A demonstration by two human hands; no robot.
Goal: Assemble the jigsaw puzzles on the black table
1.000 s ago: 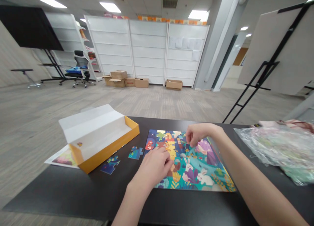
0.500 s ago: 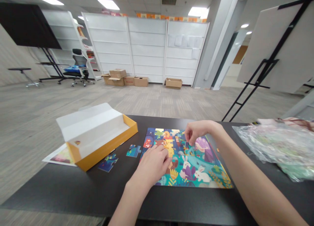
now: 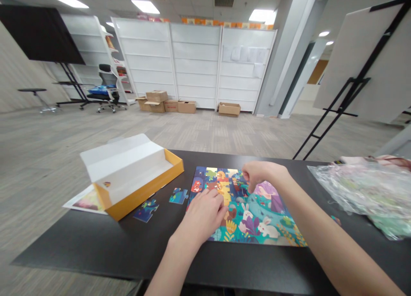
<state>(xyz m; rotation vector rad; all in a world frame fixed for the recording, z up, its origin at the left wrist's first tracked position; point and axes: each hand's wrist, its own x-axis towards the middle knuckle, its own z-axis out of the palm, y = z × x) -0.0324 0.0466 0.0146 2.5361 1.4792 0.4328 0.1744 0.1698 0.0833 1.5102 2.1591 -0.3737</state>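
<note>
The cardboard jigsaw puzzle (image 3: 257,223) lies mid-table on the dark table (image 3: 80,240); its pieces are light and stiff, best lifted by their edges. The left hand (image 3: 204,214) rests fingers together on it; the right hand (image 3: 261,176) curls downward, any pinch unclear.

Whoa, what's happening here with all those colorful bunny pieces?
A person has both hands on a jigsaw puzzle on a dark table. The left hand rests on the middle of the puzzle, and the right hand touches its upper part. Two loose pieces lie on the table beside it, near an open yellow box. A plastic bag sits off to the right.
</note>
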